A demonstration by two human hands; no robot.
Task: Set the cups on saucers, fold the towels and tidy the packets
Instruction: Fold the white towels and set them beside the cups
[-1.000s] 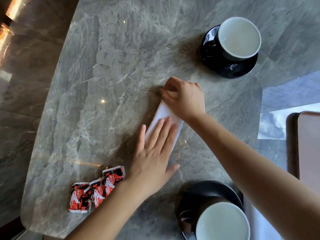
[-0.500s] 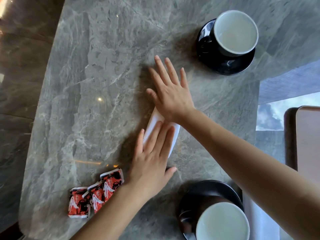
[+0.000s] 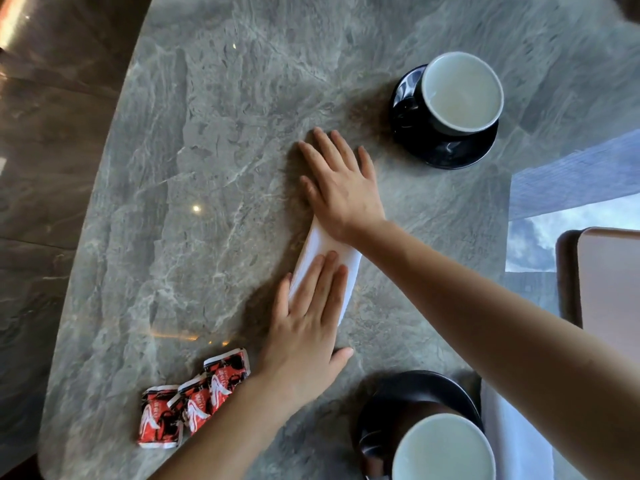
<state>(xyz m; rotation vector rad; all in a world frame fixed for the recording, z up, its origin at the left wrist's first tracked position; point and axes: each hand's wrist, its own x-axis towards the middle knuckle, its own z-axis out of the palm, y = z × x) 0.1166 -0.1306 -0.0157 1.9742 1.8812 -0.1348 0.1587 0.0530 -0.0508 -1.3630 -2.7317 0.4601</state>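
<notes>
A narrow folded white towel [image 3: 327, 258] lies at the middle of the grey marble table [image 3: 207, 168]. My left hand [image 3: 306, 327] presses flat on its near end with straight fingers. My right hand [image 3: 341, 185] lies flat over its far end, fingers spread. A black cup [image 3: 460, 93] with a white inside stands on a black saucer [image 3: 450, 150] at the far right. A second black cup [image 3: 443, 448] sits on its saucer [image 3: 415, 386] at the near edge. Three red packets [image 3: 194, 400] lie in a row at the near left.
Another white towel [image 3: 516, 441] lies partly hidden under my right arm at the near right. A brown chair [image 3: 602, 282] stands beyond the table's right edge. Dark stone floor [image 3: 52, 150] shows past the table's curved left edge.
My right hand went from gripping the towel's far end with curled fingers to lying flat on it with fingers spread. My left hand stayed pressed on the near end.
</notes>
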